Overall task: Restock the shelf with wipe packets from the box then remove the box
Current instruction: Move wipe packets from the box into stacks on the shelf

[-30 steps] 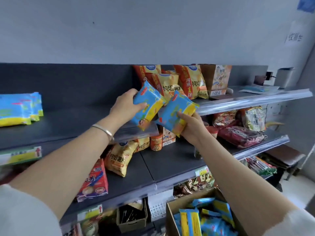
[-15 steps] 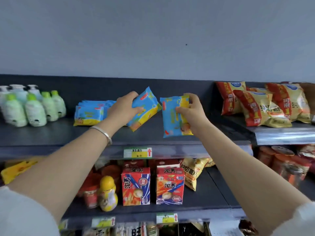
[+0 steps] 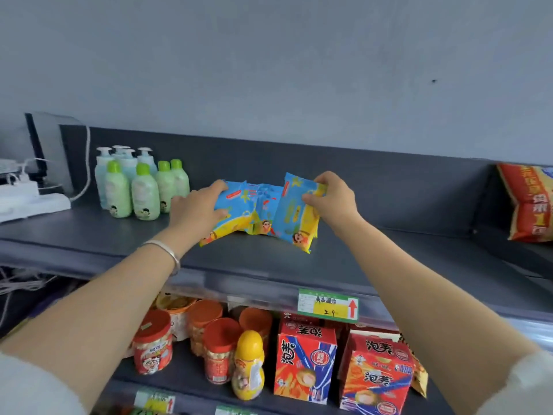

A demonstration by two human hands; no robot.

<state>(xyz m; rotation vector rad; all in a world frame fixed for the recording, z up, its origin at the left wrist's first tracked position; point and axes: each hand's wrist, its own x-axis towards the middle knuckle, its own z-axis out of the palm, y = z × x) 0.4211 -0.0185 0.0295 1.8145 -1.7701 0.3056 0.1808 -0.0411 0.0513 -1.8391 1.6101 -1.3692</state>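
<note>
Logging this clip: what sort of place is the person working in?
Most likely a small shop: a price tag clipped to the shelf edge, green-capped bottles and red snack boxes lined up facing outward, and the left hand and right hand each gripping a wipe packet.

White sleeves [image 3: 27, 387], and a silver bangle [image 3: 167, 253] by the left hand [image 3: 197, 211].

Close head-worn view toward shelf [image 3: 263, 265]

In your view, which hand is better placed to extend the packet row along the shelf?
Right, likely: right hand holds the end packet beside bare shelf; green bottles crowd the left hand.
</note>
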